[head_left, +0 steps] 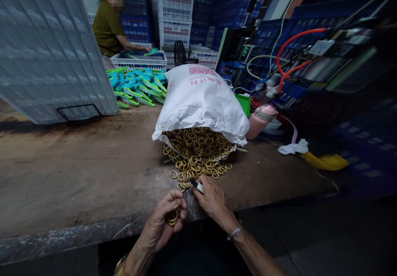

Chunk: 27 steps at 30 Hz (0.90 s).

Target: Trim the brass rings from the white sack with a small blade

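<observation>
Writing on sack: the white sack [201, 106] at centre carries a red QR code [202, 70] and a line of larger red characters, which I cannot read with certainty.
Label on machine: a pale label [321, 47] sits on the machine at upper right, its print too small for me to read.
Table edge: the front edge of my brown table [93, 160] slants from the lower left of the frame up toward the right, passing beneath my hands.
Room to move: wood stretches from left of centre to the rings; on the right, a pink bottle [259, 123] stands just beside the sack, and at upper left a large ribbed plastic bin [58, 48] walls off the side.
Rings: a heap of gold rings [198, 166] spills from the sack's mouth onto the wood at the frame's centre.
Left hand: my left hand [164, 216], lower centre, is curled around a few held rings [172, 219].
Right hand: my right hand [214, 199] is closed on a small black-and-white piece [197, 185], at the heap's near edge.
Upper left: a co-worker [107, 28] reaches over a white crate [139, 62] behind blue and green pieces [136, 86].
</observation>
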Available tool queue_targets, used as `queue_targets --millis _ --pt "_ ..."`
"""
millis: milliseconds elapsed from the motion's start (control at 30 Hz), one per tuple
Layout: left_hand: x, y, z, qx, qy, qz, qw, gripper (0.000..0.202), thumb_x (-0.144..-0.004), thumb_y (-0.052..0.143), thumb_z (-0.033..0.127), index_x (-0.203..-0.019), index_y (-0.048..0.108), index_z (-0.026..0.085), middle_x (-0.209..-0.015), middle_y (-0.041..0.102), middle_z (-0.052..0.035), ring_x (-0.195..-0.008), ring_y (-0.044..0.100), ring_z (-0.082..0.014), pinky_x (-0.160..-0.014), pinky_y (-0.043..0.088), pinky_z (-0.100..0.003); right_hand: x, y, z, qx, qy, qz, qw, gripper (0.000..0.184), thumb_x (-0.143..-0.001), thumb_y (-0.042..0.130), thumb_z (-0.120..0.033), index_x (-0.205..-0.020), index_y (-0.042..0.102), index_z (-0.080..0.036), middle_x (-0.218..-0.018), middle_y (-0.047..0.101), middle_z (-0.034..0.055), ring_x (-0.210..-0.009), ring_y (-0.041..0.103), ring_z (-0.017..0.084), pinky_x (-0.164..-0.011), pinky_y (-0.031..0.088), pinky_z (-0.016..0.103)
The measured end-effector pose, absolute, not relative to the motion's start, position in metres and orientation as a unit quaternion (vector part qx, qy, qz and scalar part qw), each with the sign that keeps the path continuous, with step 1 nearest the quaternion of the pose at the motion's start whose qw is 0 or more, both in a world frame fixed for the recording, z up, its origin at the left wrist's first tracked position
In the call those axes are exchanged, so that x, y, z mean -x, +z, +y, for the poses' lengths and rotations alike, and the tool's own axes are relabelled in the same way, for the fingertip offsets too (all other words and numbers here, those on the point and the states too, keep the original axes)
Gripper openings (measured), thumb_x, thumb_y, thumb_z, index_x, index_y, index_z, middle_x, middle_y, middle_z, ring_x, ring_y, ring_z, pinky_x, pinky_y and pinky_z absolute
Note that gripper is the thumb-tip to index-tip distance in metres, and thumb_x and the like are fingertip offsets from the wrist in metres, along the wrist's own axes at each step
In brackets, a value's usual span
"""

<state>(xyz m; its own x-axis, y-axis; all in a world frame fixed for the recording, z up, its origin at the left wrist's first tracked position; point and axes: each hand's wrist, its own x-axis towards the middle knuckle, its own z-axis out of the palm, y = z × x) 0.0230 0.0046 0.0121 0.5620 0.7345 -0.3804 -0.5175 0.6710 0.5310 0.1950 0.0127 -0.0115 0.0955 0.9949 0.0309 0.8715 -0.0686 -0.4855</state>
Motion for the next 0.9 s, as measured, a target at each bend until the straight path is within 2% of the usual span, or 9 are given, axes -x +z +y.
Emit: queue_targets --millis 133,267,433,500,567,633,667,800,900 --pt "-0.023 0.006 0.004 -0.143 0.364 0.316 0.864 0.022 -0.07 0.067 0.029 -0.075 0.052 0.015 -0.075 0.057 -0.002 -0.06 0.054 -0.0096 -0.04 0.033 -0.015 -0.194 -0.012 0.014 0.694 0.243 -0.627 0.257 0.007 -0.079 0.046 -0.023 -0.08 0.052 -0.02 -0.067 0.056 -0.0008 -0.059 0.049 0.012 -0.055 0.031 0.022" --pt "-0.027 0.001 0.005 -0.191 0.377 0.355 0.834 0.025 -0.069 0.068 0.031 -0.069 0.048 0.016 -0.067 0.056 0.0008 -0.051 0.048 -0.0063 -0.039 0.033 -0.014 -0.188 -0.007 0.016 0.665 0.396 -0.538 0.333 0.008 -0.074 0.049 -0.027 -0.074 0.052 -0.019 -0.057 0.048 -0.0048 -0.053 0.043 0.01 -0.05 0.031 0.02" --pt "-0.032 -0.006 0.006 -0.381 0.407 0.449 0.698 0.025 -0.072 0.063 0.038 -0.081 0.051 0.019 -0.05 0.05 0.0067 -0.037 0.039 -0.0066 -0.035 0.032 -0.017 -0.176 0.007 0.015 0.604 0.567 -0.423 0.366 0.013 -0.071 0.051 -0.03 -0.076 0.051 -0.018 -0.052 0.042 -0.0079 -0.042 0.032 0.005 -0.041 0.024 0.017" --pt "-0.033 -0.006 0.005 -0.444 0.417 0.466 0.641 0.024 -0.073 0.062 0.036 -0.088 0.056 0.018 -0.057 0.055 0.0042 -0.046 0.047 -0.0085 -0.044 0.038 -0.019 -0.173 0.012 0.014 0.579 0.619 -0.387 0.363 0.015 -0.069 0.052 -0.031 -0.075 0.05 -0.018 -0.052 0.041 -0.0088 -0.039 0.026 0.003 -0.038 0.018 0.017" --pt "-0.033 -0.004 0.005 -0.498 0.428 0.445 0.61 0.02 -0.075 0.06 0.033 -0.088 0.059 0.017 -0.072 0.062 -0.0003 -0.062 0.055 -0.0116 -0.06 0.044 -0.022 -0.17 0.013 0.013 0.558 0.656 -0.354 0.365 0.018 -0.068 0.054 -0.034 -0.074 0.049 -0.018 -0.053 0.041 -0.0091 -0.038 0.021 0.002 -0.036 0.014 0.017" --pt "-0.033 -0.002 0.006 -0.524 0.429 0.418 0.606 0.018 -0.077 0.057 0.033 -0.083 0.061 0.016 -0.079 0.064 -0.0028 -0.075 0.056 -0.0145 -0.072 0.043 -0.024 -0.169 0.011 0.013 0.551 0.666 -0.341 0.37 0.024 -0.069 0.054 -0.04 -0.074 0.048 -0.018 -0.053 0.041 -0.0092 -0.037 0.02 0.002 -0.035 0.012 0.017" --pt "-0.033 -0.001 0.006 -0.522 0.426 0.412 0.613 0.018 -0.077 0.057 0.034 -0.079 0.061 0.016 -0.077 0.063 -0.0029 -0.074 0.056 -0.0146 -0.071 0.043 -0.024 -0.168 0.01 0.012 0.553 0.659 -0.349 0.371 0.026 -0.07 0.053 -0.043 -0.074 0.047 -0.018 -0.053 0.04 -0.0092 -0.037 0.02 0.002 -0.035 0.013 0.017" --pt "-0.032 -0.001 0.007 -0.456 0.404 0.43 0.666 0.025 -0.075 0.059 0.04 -0.072 0.056 0.016 -0.058 0.051 0.0034 -0.048 0.042 -0.0071 -0.047 0.033 -0.018 -0.167 0.008 0.011 0.583 0.57 -0.434 0.382 0.028 -0.072 0.054 -0.045 -0.067 0.048 -0.017 -0.053 0.04 -0.0076 -0.044 0.029 0.004 -0.041 0.025 0.018" --pt "-0.033 -0.003 0.006 -0.421 0.378 0.44 0.697 0.03 -0.074 0.059 0.045 -0.071 0.052 0.016 -0.052 0.043 0.0064 -0.04 0.031 -0.0042 -0.039 0.022 -0.017 -0.166 0.011 0.011 0.592 0.519 -0.481 0.386 0.025 -0.072 0.055 -0.04 -0.065 0.052 -0.016 -0.055 0.045 -0.0052 -0.052 0.037 0.007 -0.049 0.032 0.019"
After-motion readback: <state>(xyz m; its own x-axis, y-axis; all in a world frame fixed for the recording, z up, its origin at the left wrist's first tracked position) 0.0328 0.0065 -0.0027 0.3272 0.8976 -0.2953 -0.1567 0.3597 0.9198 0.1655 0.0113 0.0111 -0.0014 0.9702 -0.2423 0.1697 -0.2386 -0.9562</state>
